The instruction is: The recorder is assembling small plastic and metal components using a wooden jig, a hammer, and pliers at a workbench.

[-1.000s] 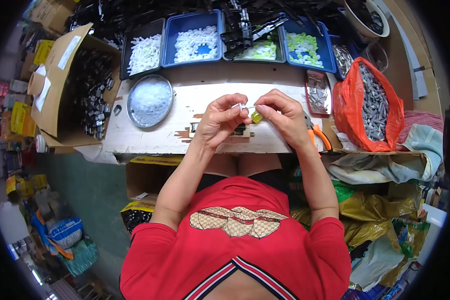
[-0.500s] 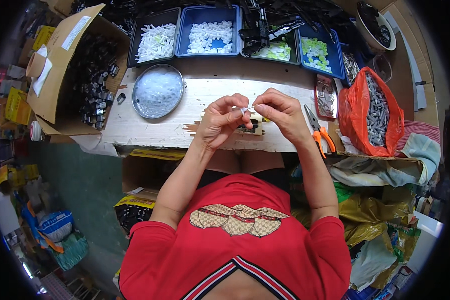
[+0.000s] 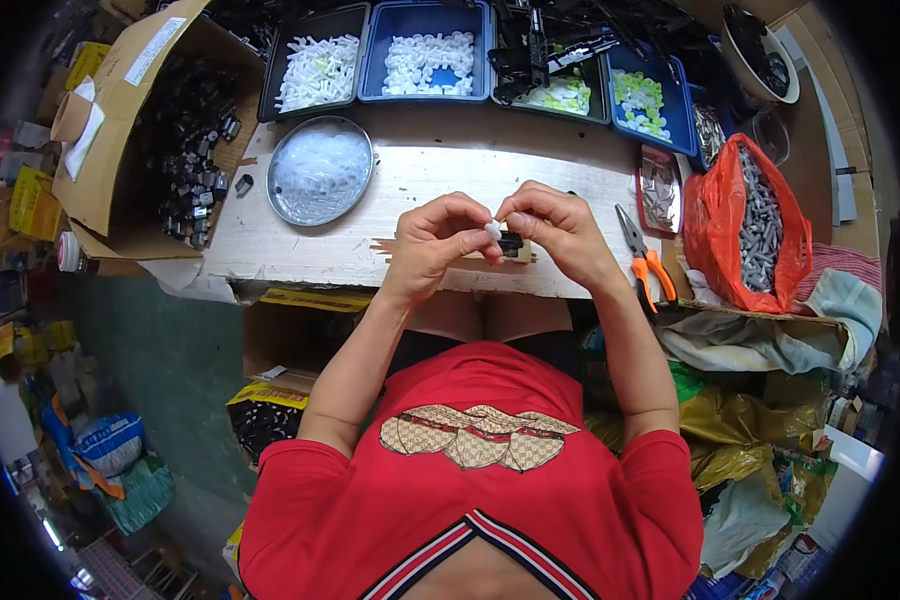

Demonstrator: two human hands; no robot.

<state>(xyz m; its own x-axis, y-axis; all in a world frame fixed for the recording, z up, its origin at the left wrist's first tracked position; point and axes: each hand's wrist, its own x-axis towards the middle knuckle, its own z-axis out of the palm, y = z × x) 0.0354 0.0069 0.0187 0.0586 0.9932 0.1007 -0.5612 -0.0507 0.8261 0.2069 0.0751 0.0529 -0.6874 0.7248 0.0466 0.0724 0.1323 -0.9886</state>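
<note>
Above the front of the white worktable, my two hands meet. My left hand is closed, pinching a small white plastic piece between thumb and fingertips. My right hand is closed too, its thumb and index finger pressed together against the top of that white piece. The thin pin it held half a second ago is mostly hidden by the fingertips now. Just behind and below the fingers sits a black part on a pale wooden block, largely covered by my hands.
A round metal dish with small pieces lies left, beside a carton of black parts. Bins of white pieces line the back. Orange-handled pliers, a red tray and a red bag of grey plugs lie right.
My right fingertips have closed in on the white piece, and the pin between the hands has nearly gone from sight. The whole view has shifted slightly.
</note>
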